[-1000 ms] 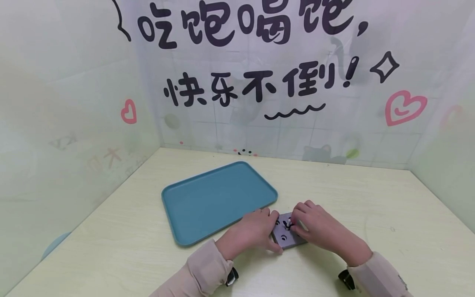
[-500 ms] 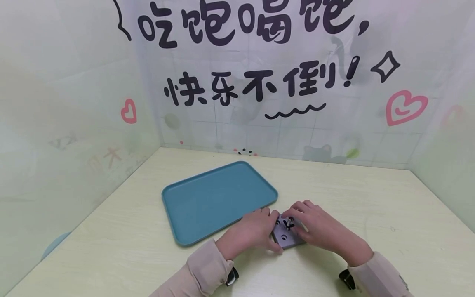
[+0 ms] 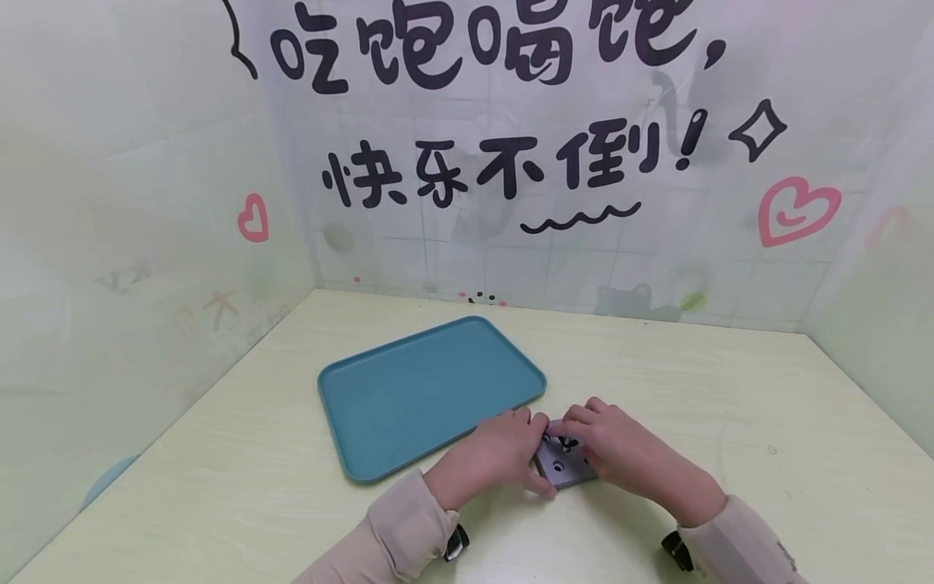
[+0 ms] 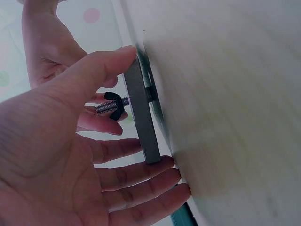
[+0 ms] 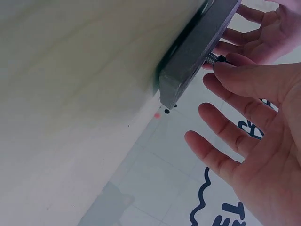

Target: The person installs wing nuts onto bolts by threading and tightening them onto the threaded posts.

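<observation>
A grey metal plate (image 3: 572,474) with round holes is held raised off the tabletop on its near side of the tray. My left hand (image 3: 499,456) grips its left side, thumb on one edge and fingers on the opposite one. A threaded bolt (image 4: 102,108) passes through the plate, its lower end showing beneath in the left wrist view. On the bolt sits a black wing nut (image 4: 113,105), a little above the plate's face. My right hand (image 3: 620,448) pinches the wing nut between thumb and index finger, the other fingers spread in the right wrist view.
A blue rectangular tray (image 3: 430,397) lies behind and left of the plate. The pale wooden table (image 3: 730,422) is bounded by printed sheets at the back (image 3: 467,259) and both sides. A blue rounded shape (image 3: 109,480) shows at the left edge.
My right hand's fingers have shifted left around the wing nut, the index finger reaching across its far side. The left hand, plate and tray stay where they were.
</observation>
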### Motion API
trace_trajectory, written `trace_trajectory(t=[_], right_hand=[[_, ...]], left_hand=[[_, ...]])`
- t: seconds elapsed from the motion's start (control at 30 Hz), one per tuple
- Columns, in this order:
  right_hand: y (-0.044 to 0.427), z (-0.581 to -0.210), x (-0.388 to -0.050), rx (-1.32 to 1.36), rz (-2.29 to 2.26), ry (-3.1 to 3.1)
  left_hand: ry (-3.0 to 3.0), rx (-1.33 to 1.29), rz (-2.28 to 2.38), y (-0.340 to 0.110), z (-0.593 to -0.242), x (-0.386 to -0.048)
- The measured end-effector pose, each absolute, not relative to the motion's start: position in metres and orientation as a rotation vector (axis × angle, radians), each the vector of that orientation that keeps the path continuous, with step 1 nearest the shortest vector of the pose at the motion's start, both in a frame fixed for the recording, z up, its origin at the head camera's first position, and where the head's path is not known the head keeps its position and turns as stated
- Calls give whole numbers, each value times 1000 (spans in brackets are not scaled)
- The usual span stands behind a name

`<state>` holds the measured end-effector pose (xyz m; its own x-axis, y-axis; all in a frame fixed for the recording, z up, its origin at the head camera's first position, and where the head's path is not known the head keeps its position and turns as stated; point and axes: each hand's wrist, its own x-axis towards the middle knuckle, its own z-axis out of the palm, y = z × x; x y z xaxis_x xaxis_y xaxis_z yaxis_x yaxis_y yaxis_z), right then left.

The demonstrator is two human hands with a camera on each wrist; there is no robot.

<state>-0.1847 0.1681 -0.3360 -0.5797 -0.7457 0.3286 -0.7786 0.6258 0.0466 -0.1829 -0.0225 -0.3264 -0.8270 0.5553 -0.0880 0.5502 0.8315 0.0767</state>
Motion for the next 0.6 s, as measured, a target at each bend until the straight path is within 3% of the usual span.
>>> trace_trajectory(t=[0.6], right_hand=[[160,-333,-182,905,71,-2725]], left_hand=[[2906,864,54,-20,-328,-186]])
